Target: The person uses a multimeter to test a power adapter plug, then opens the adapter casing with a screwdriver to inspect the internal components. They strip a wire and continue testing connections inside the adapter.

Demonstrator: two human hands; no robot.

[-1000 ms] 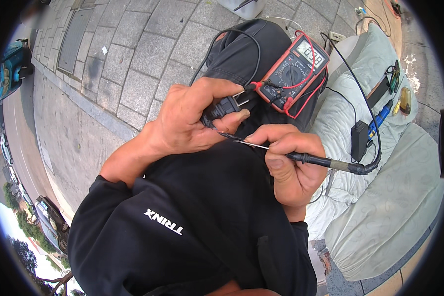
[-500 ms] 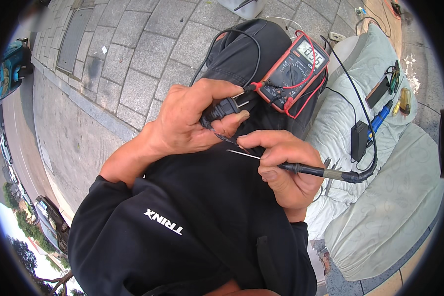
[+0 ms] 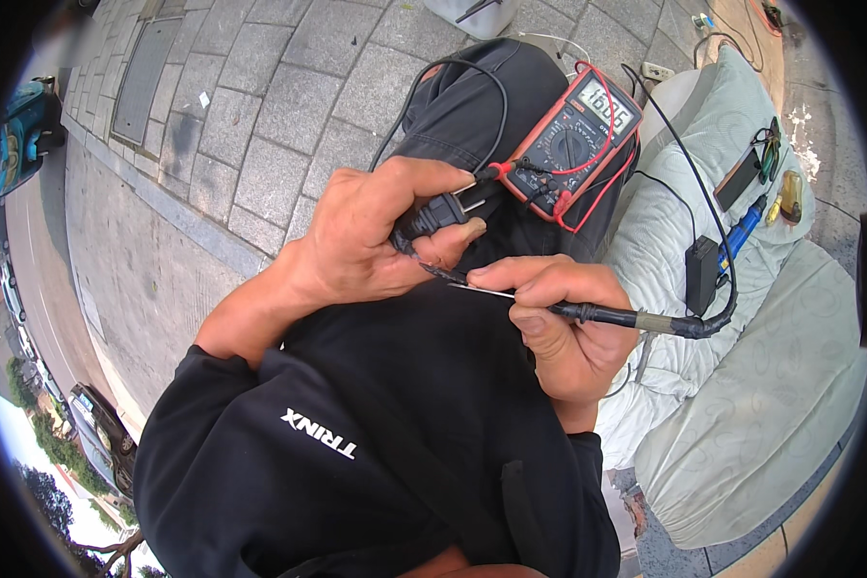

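My left hand (image 3: 361,226) is closed around a black two-pin plug (image 3: 432,216), its metal prongs pointing up and right. The thumb presses near a red clip (image 3: 496,170) at one prong; their exact contact is hard to see. In my right hand (image 3: 583,323) is a black test probe (image 3: 602,314) with a long thin metal tip. This tip lies at the plug's dark cord (image 3: 437,269), just below my left fingers; whether it pierces or only touches cannot be told. A red-framed multimeter (image 3: 570,144) with a lit-up number display rests on my thigh, red leads looping over it.
At the right, a pale quilted cushion (image 3: 660,231) carries a black adapter box (image 3: 701,272), a blue tool (image 3: 744,237) and a small amber bottle (image 3: 791,197). The probe's thick black cable (image 3: 722,323) arcs over it. Grey paving (image 3: 270,106) lies left, beside a road.
My right hand has shifted slightly, bringing the probe tip up against the cord. The number on the multimeter's display has changed. My left hand has stayed in place.
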